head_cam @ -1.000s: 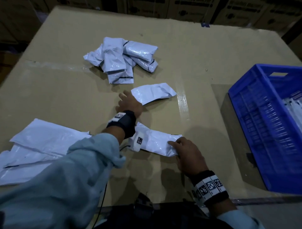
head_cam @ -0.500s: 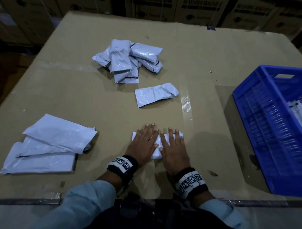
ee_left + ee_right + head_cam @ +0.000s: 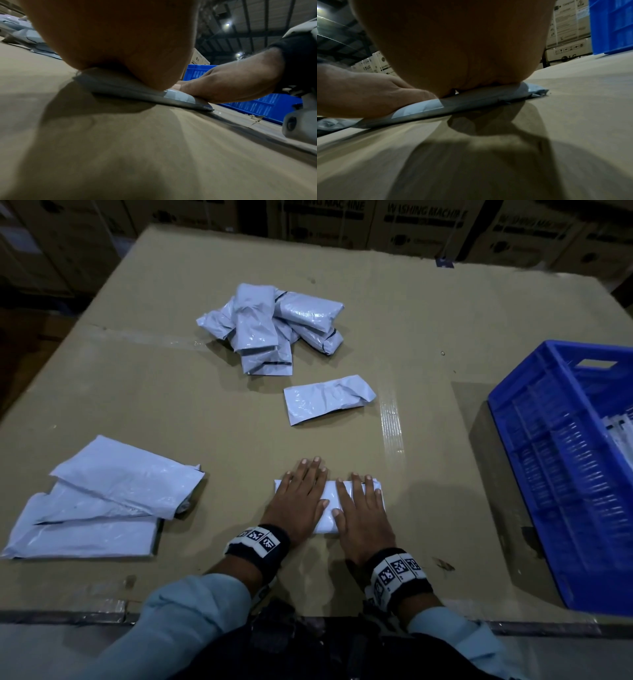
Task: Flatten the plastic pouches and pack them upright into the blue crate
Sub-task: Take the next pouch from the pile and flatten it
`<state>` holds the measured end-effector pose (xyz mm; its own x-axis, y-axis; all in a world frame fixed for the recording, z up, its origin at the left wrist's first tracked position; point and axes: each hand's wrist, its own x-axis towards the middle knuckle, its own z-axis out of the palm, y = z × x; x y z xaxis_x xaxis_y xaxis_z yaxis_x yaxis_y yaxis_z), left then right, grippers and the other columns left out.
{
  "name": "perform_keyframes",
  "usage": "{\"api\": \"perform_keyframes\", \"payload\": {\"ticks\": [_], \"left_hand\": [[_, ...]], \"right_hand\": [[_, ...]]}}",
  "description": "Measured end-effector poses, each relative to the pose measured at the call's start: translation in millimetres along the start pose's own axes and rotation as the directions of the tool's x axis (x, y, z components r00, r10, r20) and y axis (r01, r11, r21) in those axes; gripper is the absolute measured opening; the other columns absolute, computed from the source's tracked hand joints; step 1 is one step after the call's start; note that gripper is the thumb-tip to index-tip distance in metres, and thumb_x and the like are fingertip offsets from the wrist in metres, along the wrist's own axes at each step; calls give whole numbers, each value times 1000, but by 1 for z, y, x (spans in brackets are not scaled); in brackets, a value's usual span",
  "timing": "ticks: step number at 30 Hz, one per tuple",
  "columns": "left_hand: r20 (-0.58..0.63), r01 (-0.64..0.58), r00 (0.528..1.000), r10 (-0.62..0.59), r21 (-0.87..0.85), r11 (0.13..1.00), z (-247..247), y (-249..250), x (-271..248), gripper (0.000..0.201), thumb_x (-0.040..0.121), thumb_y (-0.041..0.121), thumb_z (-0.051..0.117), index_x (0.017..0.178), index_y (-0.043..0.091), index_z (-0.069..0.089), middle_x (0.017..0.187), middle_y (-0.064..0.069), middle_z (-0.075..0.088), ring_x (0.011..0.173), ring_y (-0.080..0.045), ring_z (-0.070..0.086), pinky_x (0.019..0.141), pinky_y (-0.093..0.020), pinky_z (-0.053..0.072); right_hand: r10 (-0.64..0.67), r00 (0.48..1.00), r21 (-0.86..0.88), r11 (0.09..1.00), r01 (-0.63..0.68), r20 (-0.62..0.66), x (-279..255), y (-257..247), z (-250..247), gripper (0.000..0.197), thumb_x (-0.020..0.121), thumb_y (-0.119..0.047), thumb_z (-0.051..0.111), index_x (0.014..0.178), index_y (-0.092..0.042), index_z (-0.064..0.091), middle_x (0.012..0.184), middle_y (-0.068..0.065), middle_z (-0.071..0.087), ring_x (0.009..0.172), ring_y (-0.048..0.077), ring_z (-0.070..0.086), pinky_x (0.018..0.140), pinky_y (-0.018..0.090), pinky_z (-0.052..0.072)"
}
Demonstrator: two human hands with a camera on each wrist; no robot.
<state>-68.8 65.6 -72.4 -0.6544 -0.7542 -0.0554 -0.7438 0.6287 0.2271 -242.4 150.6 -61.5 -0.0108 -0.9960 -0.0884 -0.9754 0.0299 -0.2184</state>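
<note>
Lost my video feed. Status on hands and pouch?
Left hand and right hand flat, pressing pouch on table. Crate right, unobstructed.

Light blue long sleeves (image 3: 191,607) on both arms. Black wristbands (image 3: 257,542) carrying white square-coded marker tags, one per wrist beside each sleeve cuff; dark garment, possibly an apron (image 3: 308,652), below.

Cardboard cartons (image 3: 418,220) stacked beyond the bench's far edge are showing the words "WASHING MACHINE" printed along their upper faces, repeating across several boxes. In the right wrist view, a carton (image 3: 568,54) past the far edge is bearing an "LG" logo, and another carton (image 3: 382,67) is reading "LG" and "WASHING". In the left wrist view, a carton (image 3: 199,59) behind the blue crate (image 3: 197,71) is carrying "LG". Smaller print is staying illegible.
</note>
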Motion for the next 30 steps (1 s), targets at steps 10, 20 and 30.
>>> {"api": "perform_keyframes", "payload": {"ticks": [10,20,30], "left_hand": [[30,31,999,-32,23,999,9,-5,5,70,102,48,18,161,11,25,169,-13,17,154,-35,22,118,-55,33],[-5,198,980,-198,26,980,5,-11,-4,90,93,71,13,163,14,19,169,-14,13,155,-35,16,123,-55,13],[15,-247,969,247,55,967,5,-4,-14,63,97,25,26,158,7,33,162,-15,34,148,-33,36,118,-48,36]], "right_hand": [[23,998,-19,1000,-22,53,4,5,9,66,103,-45,14,164,-21,11,170,14,0,156,37,-1,126,49,0],[67,995,-22,998,-66,68,6,6,5,71,98,-53,6,164,-26,3,170,10,-10,157,31,-9,126,45,-7],[77,997,-85,993,-77,-5,-2,-5,4,63,103,-40,28,160,-14,30,166,22,19,152,44,19,122,53,19]]}}
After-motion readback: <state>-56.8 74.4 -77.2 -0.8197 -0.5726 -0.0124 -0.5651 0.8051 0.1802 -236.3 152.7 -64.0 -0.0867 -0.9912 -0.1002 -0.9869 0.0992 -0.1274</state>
